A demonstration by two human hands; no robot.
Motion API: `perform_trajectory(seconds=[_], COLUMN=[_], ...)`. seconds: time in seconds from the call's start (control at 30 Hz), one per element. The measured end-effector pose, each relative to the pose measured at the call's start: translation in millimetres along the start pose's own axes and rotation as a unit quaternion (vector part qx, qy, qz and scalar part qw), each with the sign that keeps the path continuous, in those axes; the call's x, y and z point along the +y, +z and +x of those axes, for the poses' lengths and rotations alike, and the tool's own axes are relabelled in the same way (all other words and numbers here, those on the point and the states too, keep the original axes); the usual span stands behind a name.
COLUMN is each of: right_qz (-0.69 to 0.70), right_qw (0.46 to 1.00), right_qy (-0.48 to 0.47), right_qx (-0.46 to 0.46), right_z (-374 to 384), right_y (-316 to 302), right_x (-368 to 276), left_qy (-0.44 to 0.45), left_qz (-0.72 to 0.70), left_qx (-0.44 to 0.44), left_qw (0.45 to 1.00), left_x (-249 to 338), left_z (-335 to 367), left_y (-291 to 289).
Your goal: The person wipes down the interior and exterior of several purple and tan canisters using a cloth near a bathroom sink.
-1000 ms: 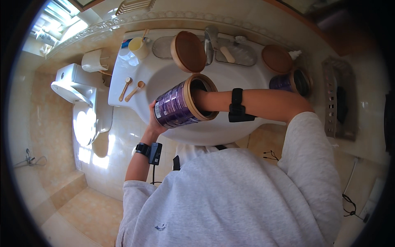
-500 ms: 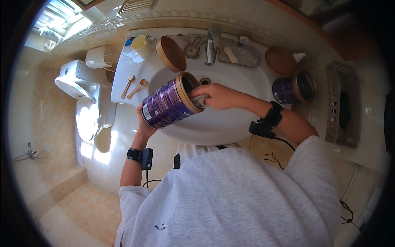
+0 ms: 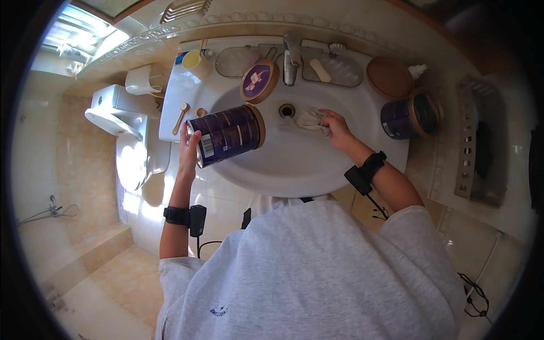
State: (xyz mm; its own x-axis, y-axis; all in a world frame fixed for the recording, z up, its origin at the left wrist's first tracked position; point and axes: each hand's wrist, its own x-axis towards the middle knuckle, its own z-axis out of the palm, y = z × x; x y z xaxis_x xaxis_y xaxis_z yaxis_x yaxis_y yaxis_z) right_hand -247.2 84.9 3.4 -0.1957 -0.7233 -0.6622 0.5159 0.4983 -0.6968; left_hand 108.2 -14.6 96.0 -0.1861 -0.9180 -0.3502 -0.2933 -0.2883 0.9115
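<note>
Tilted on its side over the left part of the sink (image 3: 294, 173), a purple can (image 3: 226, 135) with a gold rim is held at its base end by my left hand (image 3: 189, 148). The can's mouth faces right, and its inside is hidden. My right hand (image 3: 338, 129) pinches a pale wet-looking cloth (image 3: 311, 119) over the basin, just right of the drain (image 3: 287, 110). Behind the can, a round gold-edged lid (image 3: 259, 83) with a purple top leans near the basin's back edge.
The faucet (image 3: 291, 59) rises at the back. A second purple can (image 3: 403, 118) and a brown lid (image 3: 389, 77) sit at the right. Leftward are a yellow cup (image 3: 196, 64) and two gold scoops (image 3: 181, 118). A plastic basket (image 3: 480, 141) stands far right.
My right hand has come out of the can's mouth with the cloth and moved right. The can has turned and shifted slightly. The lid has moved right and now shows its purple top.
</note>
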Motion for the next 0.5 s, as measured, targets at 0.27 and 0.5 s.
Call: perform_trajectory(seconds=[0.27, 0.5], right_qz=[-0.462, -0.037], right_qw=[0.885, 0.981], right_qy=[-0.045, -0.117], right_qx=[0.032, -0.152], right_z=[21.8, -17.7], right_y=[-15.3, 60.4], right_x=[6.6, -102.3], left_qy=[0.165, 0.233], left_qz=[0.277, 0.244], left_qx=[0.111, 0.158], left_qw=[0.940, 0.928], left_x=[49.5, 52.0], left_z=[-19.1, -18.7], left_y=[4.2, -0.7])
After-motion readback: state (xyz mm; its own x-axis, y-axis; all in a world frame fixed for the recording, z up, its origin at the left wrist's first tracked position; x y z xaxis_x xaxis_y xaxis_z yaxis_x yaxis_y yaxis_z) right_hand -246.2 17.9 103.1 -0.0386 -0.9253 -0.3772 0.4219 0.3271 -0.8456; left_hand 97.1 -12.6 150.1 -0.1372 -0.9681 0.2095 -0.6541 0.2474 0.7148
